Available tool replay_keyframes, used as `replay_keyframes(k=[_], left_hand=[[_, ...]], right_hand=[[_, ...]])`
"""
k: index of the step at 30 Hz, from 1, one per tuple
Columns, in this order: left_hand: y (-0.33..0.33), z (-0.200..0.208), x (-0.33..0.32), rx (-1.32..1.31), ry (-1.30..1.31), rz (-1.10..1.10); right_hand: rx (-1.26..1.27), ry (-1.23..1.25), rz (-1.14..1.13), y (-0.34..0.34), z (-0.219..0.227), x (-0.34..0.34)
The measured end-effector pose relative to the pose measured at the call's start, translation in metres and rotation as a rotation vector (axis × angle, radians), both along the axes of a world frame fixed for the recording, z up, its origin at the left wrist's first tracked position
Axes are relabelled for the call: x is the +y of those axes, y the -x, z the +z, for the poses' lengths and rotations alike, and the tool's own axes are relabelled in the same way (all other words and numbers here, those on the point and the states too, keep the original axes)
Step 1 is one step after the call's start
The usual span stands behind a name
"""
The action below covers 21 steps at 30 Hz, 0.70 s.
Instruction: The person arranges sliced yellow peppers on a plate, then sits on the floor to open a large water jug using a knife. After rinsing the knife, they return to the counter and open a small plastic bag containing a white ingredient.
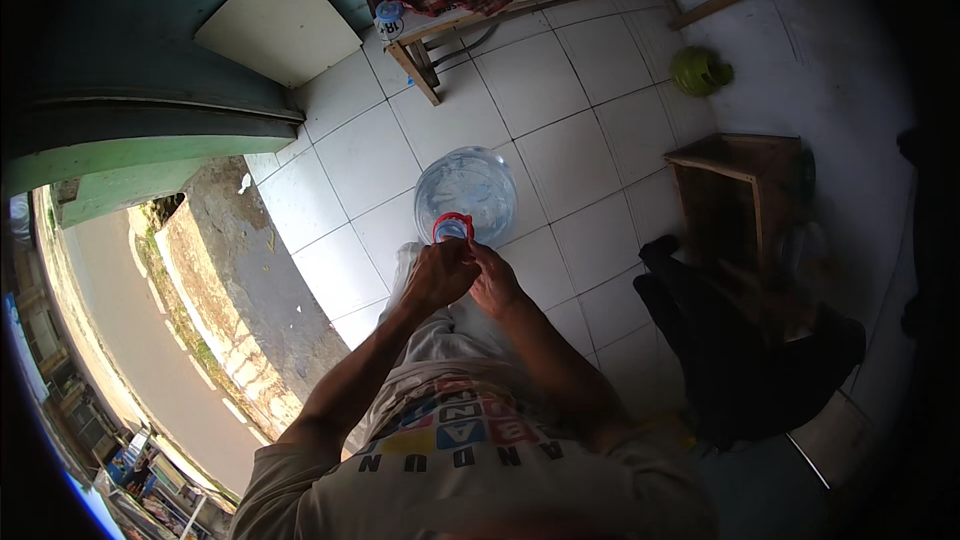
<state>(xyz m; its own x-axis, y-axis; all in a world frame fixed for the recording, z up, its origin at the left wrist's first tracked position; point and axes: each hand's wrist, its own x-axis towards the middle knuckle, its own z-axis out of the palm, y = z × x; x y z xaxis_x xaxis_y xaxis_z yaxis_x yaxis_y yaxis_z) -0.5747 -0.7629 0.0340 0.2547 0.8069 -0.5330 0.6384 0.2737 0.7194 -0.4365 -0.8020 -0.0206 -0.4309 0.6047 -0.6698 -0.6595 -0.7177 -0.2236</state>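
Here both hands, left hand [438, 275] and right hand [493, 280], close their fingers on the red cap [452, 228] atop the water jug [466, 190]; best gripped evenly, jug kept upright.

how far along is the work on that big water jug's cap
Done: the clear jug stands upright on the white tile floor. In hand: the left hand and right hand are both at its neck, around the red cap. Left: the cap is still on the neck; whether it is loosened cannot be told.
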Motion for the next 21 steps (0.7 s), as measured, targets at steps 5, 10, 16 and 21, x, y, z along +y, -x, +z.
replay_keyframes(k=[5,10,16,21], left_hand=[[-0.101,0.038,0.079,-0.145,-0.004,-0.169],[-0.214,0.026,0.143,-0.36,0.04,-0.276],[-0.329,-0.022,0.211,-0.348,0.139,-0.363],[-0.415,-0.065,0.26,-0.383,0.119,-0.426]], right_hand=[[0.031,-0.054,-0.288,-0.092,0.052,0.079],[0.041,-0.129,-0.297,-0.217,0.06,0.142],[-0.05,0.132,-0.428,-0.33,0.013,0.201],[0.055,0.233,-0.47,-0.421,-0.029,0.246]])
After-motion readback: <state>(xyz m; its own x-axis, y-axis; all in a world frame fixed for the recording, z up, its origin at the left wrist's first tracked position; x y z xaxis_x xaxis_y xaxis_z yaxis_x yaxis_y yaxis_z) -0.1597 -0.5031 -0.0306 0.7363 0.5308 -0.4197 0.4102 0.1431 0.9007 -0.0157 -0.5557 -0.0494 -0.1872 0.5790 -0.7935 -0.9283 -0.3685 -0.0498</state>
